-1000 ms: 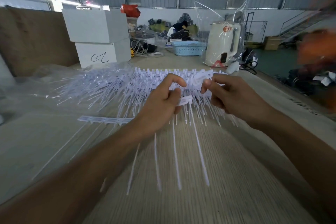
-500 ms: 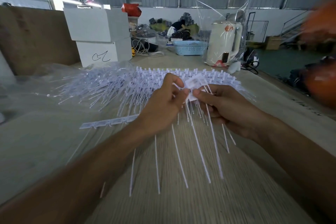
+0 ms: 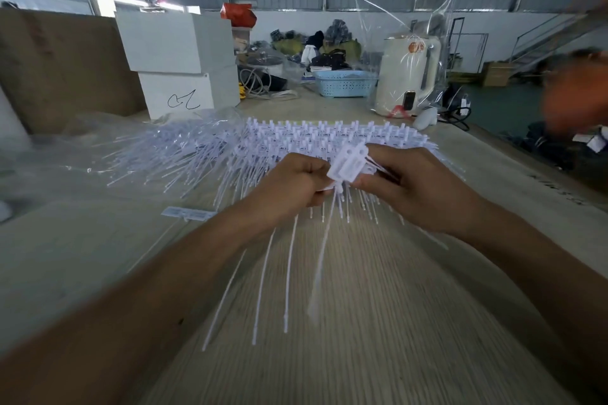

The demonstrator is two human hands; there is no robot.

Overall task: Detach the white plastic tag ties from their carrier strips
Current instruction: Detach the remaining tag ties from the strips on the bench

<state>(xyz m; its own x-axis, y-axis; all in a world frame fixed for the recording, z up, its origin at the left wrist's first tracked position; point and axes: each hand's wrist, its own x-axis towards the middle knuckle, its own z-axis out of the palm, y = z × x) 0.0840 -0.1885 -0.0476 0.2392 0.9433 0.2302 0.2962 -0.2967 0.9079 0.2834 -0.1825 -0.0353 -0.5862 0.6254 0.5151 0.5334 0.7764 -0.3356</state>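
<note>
A heap of white tag ties on carrier strips [image 3: 332, 138] lies across the table ahead of me. My left hand [image 3: 289, 189] and my right hand [image 3: 411, 187] meet above the table in front of the heap. Between them they pinch a white tag tie [image 3: 348, 164] by its flat head, which faces me. Several long thin tails [image 3: 289, 273] hang down from my left hand. A bare carrier strip [image 3: 187, 214] lies flat on the table to the left of my left wrist.
Clear plastic wrap [image 3: 75, 141] spreads over the table's left. Behind the heap stand two stacked white boxes [image 3: 177, 62], a blue basket [image 3: 345, 84] and a cream kettle in a clear bag [image 3: 408, 76]. A blurred person in orange [image 3: 575, 95] is at the right.
My hands have come together and turned the tie's head up toward me. The piece between them is now a short one with a single tail swinging below it.
</note>
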